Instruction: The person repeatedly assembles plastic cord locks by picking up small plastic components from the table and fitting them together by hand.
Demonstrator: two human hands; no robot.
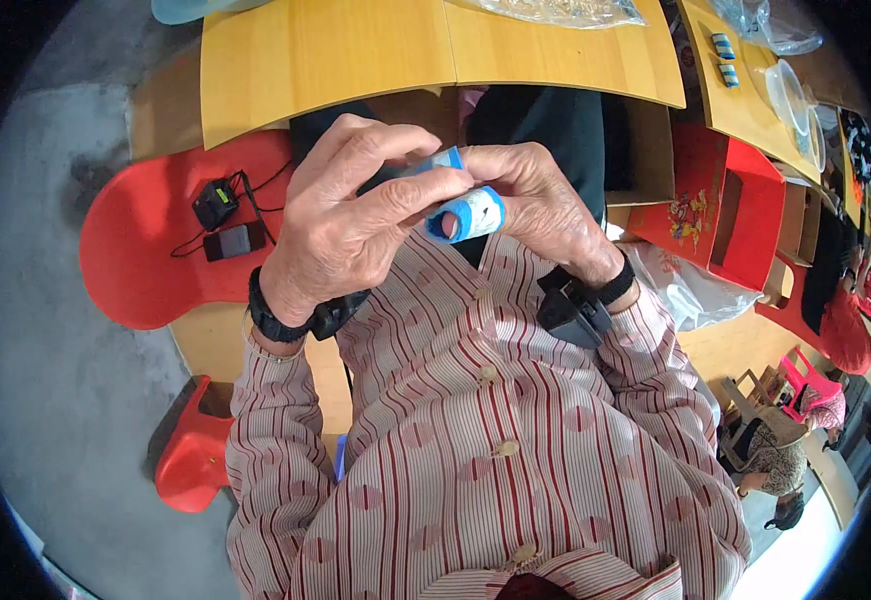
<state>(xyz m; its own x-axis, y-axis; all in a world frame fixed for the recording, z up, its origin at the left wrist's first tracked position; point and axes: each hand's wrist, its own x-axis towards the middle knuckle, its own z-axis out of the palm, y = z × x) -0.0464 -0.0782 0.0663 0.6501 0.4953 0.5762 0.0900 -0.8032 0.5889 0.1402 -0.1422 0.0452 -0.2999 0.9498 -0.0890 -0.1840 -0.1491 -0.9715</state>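
Observation:
In front of my chest, both hands meet around a small rolled piece (483, 212) in blue and white, cloth or soft sheet; which one I cannot tell. It forms a short tube with its open end toward the lower left, and what looks like a fingertip shows inside. A blue-and-white flap (444, 160) stands up above it, between the fingers. My left hand (351, 205) reaches over with bent fingers, the index and middle fingertips at the flap and the tube. My right hand (546, 205) grips the tube's right side, thumb on top.
A yellow wooden table (356, 50) lies ahead, with clear plastic (566, 10) on it. Two striped blue rolls (724, 46) rest on another table at right. A red stool (136, 240) carries black devices and cables. Red boxes (746, 220) stand at right; a person (776, 465) sits beyond.

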